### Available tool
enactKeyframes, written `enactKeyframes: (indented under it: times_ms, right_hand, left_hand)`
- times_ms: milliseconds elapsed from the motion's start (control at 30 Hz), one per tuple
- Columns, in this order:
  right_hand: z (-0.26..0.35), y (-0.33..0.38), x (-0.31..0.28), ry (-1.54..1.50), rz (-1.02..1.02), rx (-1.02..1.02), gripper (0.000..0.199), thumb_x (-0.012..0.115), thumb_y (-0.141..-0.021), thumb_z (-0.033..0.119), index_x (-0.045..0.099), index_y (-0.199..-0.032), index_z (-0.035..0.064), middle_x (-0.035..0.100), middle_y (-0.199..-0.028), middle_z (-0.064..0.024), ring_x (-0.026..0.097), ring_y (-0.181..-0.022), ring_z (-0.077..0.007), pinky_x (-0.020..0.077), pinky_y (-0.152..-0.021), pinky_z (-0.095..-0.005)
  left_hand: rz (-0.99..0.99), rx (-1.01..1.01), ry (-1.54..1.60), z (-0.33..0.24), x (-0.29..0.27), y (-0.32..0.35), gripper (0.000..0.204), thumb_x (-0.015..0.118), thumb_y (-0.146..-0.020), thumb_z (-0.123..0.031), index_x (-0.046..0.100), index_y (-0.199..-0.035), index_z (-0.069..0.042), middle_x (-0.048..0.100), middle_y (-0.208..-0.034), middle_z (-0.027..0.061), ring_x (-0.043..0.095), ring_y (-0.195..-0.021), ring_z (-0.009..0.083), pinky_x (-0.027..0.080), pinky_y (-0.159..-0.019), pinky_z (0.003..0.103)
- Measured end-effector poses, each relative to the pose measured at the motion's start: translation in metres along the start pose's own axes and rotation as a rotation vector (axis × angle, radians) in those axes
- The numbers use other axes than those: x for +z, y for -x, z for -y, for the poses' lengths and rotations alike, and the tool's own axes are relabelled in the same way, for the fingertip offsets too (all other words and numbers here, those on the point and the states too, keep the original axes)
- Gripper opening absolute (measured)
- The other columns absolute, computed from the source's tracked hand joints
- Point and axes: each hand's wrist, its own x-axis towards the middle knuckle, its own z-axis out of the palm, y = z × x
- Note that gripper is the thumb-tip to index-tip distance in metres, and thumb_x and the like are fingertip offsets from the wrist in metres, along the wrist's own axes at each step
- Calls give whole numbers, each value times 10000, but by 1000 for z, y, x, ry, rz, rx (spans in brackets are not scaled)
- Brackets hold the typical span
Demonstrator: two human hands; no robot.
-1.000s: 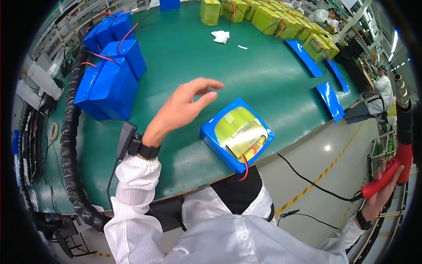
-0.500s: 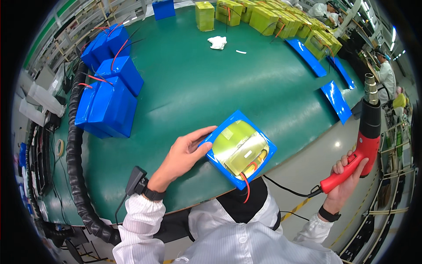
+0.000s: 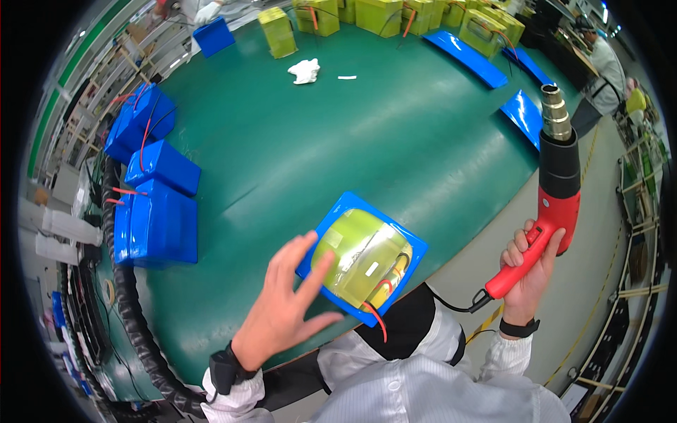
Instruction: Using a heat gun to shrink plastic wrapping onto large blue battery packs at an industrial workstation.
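Observation:
A battery pack [image 3: 363, 257] stands at the table's near edge, its yellow-green end framed by a blue wrap whose edge folds over the rim. Red and black wires come out of its near right corner. My left hand [image 3: 285, 299] is open beside the pack's left side, fingers spread, fingertips over or against the blue rim; whether they touch I cannot tell. Off the table's right edge, my right hand [image 3: 527, 264] grips the red handle of a heat gun [image 3: 559, 176]. Its metal nozzle points up and away from the pack.
Several blue-wrapped packs [image 3: 162, 222] stand at the left beside a black ribbed hose [image 3: 127, 303]. Yellow-green packs [image 3: 381, 17] line the far edge. Flat blue sleeves [image 3: 523, 116] lie at the far right. A crumpled white piece [image 3: 305, 71] lies farther back. Another person [image 3: 603, 67] works at right.
My left hand has let go of the pack's edge and spread its fingers, moving nearer to me. The heat gun stays in my right hand. The whole view has shifted.

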Motion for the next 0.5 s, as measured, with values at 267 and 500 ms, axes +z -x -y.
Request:
enactKeyframes:
  times_ms: [267,500]
  right_hand:
    - [-5,-12,-13,27,-25,40,591,468,-982,662,512,-1049,77,531,-710,-39,488,-514,-128,400,-522,-252]
    - [-8,-14,-33,70,33,79,646,409,-975,707,511,-1054,74,552,-705,-46,507,-511,-134,412,-537,-278]
  left_hand:
    - [-61,416,-356,-33,33,7,509,778,-724,-262,710,-1227,-220,617,-1224,-42,526,-1053,164,413,-954,359]
    - [-12,219,-173,-66,13,-28,523,654,-676,-272,749,-1173,-141,619,-1213,57,512,-1028,280,392,-942,414]
